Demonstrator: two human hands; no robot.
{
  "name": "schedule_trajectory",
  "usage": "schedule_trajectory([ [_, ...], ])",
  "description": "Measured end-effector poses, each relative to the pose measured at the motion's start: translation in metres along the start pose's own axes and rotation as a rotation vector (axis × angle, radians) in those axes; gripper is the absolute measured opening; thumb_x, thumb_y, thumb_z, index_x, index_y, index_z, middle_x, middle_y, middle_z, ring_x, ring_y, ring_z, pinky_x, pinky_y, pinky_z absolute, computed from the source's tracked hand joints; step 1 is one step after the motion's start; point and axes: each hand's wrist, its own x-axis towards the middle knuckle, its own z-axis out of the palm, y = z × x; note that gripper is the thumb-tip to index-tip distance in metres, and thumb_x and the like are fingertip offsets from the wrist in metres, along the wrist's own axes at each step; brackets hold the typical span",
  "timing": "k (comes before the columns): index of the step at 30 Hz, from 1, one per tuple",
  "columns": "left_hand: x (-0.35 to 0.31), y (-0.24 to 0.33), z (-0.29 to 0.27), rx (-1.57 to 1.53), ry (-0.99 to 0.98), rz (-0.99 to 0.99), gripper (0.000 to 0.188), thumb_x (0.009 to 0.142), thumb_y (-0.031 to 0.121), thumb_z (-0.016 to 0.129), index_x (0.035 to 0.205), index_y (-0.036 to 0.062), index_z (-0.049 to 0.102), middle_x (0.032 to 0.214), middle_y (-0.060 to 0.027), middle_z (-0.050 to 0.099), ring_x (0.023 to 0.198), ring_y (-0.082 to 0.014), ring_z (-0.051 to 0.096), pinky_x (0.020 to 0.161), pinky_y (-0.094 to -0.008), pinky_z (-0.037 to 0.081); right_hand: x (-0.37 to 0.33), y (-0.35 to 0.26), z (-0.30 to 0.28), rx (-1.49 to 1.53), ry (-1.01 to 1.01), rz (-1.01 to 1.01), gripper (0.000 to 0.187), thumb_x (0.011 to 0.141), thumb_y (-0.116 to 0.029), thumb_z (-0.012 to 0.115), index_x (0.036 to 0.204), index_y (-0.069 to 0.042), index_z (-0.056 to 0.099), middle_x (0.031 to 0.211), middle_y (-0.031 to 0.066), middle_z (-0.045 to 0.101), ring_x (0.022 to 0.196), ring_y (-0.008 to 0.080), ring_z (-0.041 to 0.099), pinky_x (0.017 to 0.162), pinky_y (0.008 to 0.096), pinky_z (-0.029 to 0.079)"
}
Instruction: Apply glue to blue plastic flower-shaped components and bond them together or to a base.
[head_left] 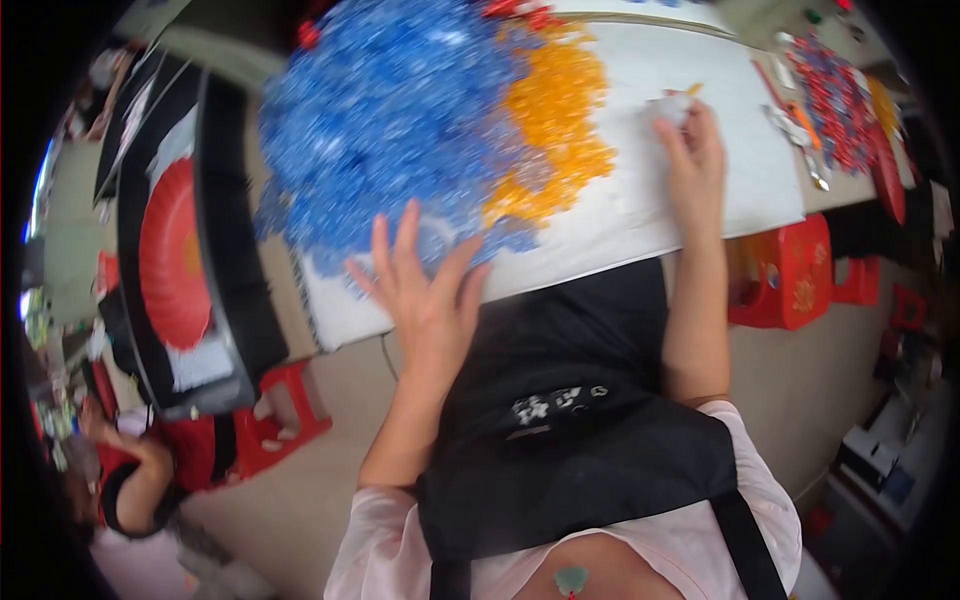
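My left hand (430,300) is open, fingers spread, at the near edge of a big heap of small shiny blue pieces (385,120). A smaller heap of orange-yellow pieces (558,110) adjoins the blue one on its right. Farther right, my right hand (697,165) is closed on a small whitish thing (671,107), too blurred to name. A small yellow bit (694,89) shows at its fingertips. Both heaps lie on a white sheet (630,225) that covers the table. The pieces are blurred, and I cannot make out their exact kind.
At the left, a red fluted plate (175,255) sits in a black tray (240,260). Right of the sheet are a red and purple heap (828,100) and an orange-handled tool (803,125). Red plastic stools (795,275) stand below the table. Another person's arm (140,470) shows at lower left.
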Motion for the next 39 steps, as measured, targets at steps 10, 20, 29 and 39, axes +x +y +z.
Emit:
schedule_trajectory([
  [10,0.0,-0.006,-0.006,0.027,-0.07,0.059,0.029,0.073,-0.001,0.059,0.087,0.0222,0.07,0.131,-0.0112,0.044,0.129,-0.0361,0.03,0.105,-0.0587,0.004,-0.023,-0.033,-0.008,0.282,-0.119,0.181,0.036,0.087,-0.009,0.054,0.12,0.003,0.046,0.108,0.0088,0.058,0.1,0.0156,0.056,0.089,0.0285,0.04],
  [20,0.049,0.037,-0.005,-0.077,0.077,0.199,0.024,0.077,-0.004,0.052,0.094,0.0085,0.064,0.117,-0.0123,0.054,0.115,-0.031,0.045,0.101,-0.0456,0.024,-0.043,-0.015,-0.062,0.507,0.085,0.162,0.029,0.088,-0.009,0.053,0.114,0.001,0.045,0.093,0.0081,0.057,0.075,0.0125,0.057,0.068,0.0249,0.047],
  [29,0.215,0.212,0.156,-0.399,-0.346,0.353,0.022,0.078,0.026,0.064,0.075,0.0039,0.069,0.072,-0.0133,0.064,0.075,-0.0304,0.059,0.076,-0.0361,0.041,-0.065,-0.014,-0.123,0.56,0.315,0.153,0.034,0.086,-0.004,0.051,0.118,0.0,0.041,0.089,0.0087,0.051,0.062,0.0133,0.056,0.055,0.024,0.047],
  [39,0.205,0.263,0.18,-0.868,-0.734,-0.025,0.02,0.078,0.02,0.067,0.084,0.0016,0.069,0.073,-0.0026,0.063,0.071,-0.0101,0.054,0.065,-0.0247,0.041,-0.044,0.0,-0.141,0.514,0.417,0.103,0.026,0.089,-0.014,0.05,0.112,-0.001,0.048,0.076,0.0058,0.052,0.059,0.0097,0.052,0.058,0.0218,0.042],
])
